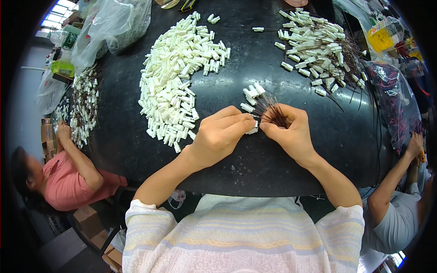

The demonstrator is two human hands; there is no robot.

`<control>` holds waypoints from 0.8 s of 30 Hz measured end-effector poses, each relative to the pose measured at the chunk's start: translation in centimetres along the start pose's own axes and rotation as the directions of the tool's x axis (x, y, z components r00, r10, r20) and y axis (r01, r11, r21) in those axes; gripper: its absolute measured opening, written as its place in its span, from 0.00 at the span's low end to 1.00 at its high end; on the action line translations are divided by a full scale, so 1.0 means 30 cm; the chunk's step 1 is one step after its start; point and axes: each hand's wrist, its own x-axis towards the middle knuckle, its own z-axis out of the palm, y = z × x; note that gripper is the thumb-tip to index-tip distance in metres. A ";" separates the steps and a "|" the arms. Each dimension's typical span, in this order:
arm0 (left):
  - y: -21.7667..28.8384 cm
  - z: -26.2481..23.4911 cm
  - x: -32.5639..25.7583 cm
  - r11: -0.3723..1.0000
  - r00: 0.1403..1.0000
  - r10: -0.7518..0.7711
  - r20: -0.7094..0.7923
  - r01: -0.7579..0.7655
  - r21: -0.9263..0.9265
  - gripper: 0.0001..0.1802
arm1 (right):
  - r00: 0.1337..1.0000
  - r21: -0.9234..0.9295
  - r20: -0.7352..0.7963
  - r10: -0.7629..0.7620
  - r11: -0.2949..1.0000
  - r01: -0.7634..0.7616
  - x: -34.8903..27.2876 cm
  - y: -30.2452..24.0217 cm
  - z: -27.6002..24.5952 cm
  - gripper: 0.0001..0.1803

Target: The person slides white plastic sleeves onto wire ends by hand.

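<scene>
My right hand is closed round a bundle of thin dark brown wires. Several of these wires end in small white plastic connectors, which fan out to the upper left of the hand. Close beside it, my left hand pinches at the connector end of the bundle. The fingertips hide most of what it holds, and a bit of white connector shows just below them. To the left of my hands lies a large curved heap of loose white connectors without wires.
A pile of white connectors with brown wires lies at the far right of the black table. Clear plastic bags stand at the far left. Bagged red and dark wires hang at the right edge. Co-workers sit on both sides.
</scene>
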 end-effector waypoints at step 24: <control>-0.028 -0.111 0.042 0.671 0.690 -0.706 0.159 0.724 -0.162 0.04 | 0.998 0.037 0.056 -0.040 0.999 0.038 0.008 0.016 -0.030 0.08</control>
